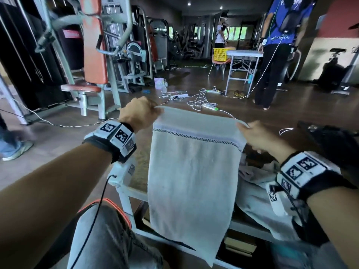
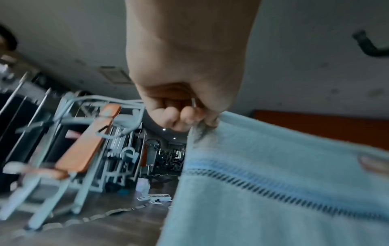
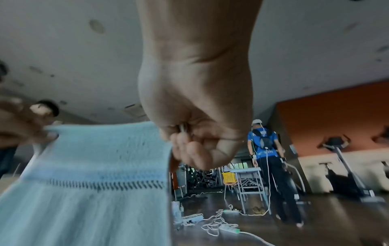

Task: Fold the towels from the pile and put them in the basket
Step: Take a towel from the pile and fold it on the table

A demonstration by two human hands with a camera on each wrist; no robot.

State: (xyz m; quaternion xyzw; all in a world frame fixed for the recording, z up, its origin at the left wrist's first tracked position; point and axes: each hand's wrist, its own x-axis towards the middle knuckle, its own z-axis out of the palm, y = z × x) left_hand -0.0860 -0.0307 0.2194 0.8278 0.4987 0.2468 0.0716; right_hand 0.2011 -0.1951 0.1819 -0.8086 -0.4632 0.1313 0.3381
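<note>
I hold the white towel (image 1: 191, 183) in the air above the table (image 1: 134, 191): left hand (image 1: 138, 113) and right hand (image 1: 258, 138) each pinch one top corner. Unfolding seems finished; next I think to bring the corners together.

**Hardly any legible writing**

No word, brand or number can be read with certainty in any of the three views. The blue shirt (image 1: 281, 18) of the person standing at the far folding table carries white lettering across the upper back and again at the waist, but it is partly covered by a black backpack and too blurred to spell out. The white wristbands (image 1: 116, 135) on both forearms bear black-and-white square marker patterns, which are coded tags and not text. A pale tag on the dark punching bag (image 1: 71, 33) is blurred beyond reading.
</note>
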